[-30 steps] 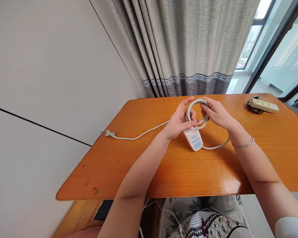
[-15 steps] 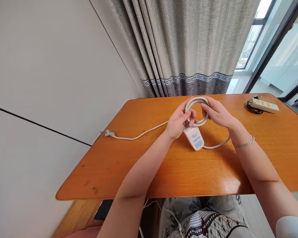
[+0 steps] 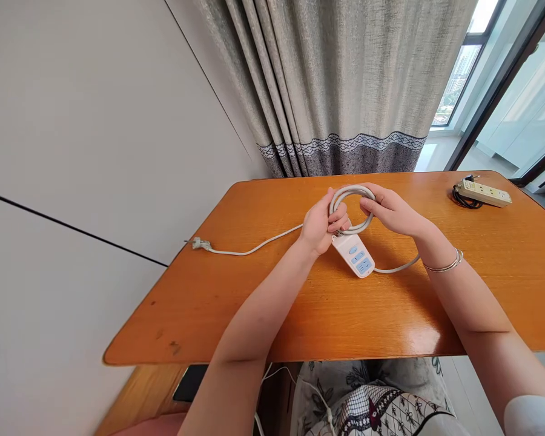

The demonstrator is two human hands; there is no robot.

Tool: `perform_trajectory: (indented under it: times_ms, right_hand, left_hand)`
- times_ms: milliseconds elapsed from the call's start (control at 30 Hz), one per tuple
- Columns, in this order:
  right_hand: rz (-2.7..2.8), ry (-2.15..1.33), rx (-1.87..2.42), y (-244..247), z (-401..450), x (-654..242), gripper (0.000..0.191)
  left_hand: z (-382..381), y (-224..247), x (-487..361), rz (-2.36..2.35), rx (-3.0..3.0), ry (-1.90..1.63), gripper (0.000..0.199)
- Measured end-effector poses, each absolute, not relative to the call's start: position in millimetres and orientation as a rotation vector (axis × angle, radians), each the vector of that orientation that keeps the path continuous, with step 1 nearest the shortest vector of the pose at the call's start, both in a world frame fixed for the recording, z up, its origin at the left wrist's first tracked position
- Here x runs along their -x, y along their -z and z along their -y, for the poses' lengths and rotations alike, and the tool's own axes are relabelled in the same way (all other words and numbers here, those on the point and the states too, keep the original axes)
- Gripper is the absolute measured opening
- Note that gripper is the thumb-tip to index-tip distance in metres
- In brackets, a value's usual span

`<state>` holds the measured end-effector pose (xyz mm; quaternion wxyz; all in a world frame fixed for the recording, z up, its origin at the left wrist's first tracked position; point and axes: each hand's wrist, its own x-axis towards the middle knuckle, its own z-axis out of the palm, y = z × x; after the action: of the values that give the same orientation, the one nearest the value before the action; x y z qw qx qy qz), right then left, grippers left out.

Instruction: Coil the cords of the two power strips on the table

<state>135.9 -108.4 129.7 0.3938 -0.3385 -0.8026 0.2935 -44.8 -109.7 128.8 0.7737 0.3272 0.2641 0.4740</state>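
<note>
"Table (image 3: 327, 327) first: what sits nearest you on it?"

"A white power strip (image 3: 354, 257) with pale blue sockets, slanting, its upper end close under my left grip (image 3: 320, 225)."

"And what are you holding?"

"A looped white cable (image 3: 353, 189), above the strip's upper end. My left grip is curled tightly around one side; my right grip (image 3: 388, 211) pinches the other between thumb and fingers."

"Farther off?"

"A plug (image 3: 201, 243) lies at the table's left edge. Toward the far right corner rests a cream power strip (image 3: 485, 192); behind the table hangs a grey curtain (image 3: 345, 91)."
</note>
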Motion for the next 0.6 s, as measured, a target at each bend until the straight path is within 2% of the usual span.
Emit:
perform_trajectory:
  times_ms: [267,600]
  right_hand:
    - [1.88,-0.903,0.845,-131.0,108.4,-134.3,0.048]
    - [1.911,-0.873,0.828,-128.8,105.6,-131.0,0.041]
  left_hand:
    - [112.7,-125.8,42.6,-0.617,-0.789,-1.123,0.031]
    - [117.5,-129.3,39.9,-0.675,-0.808,-1.182,0.028]
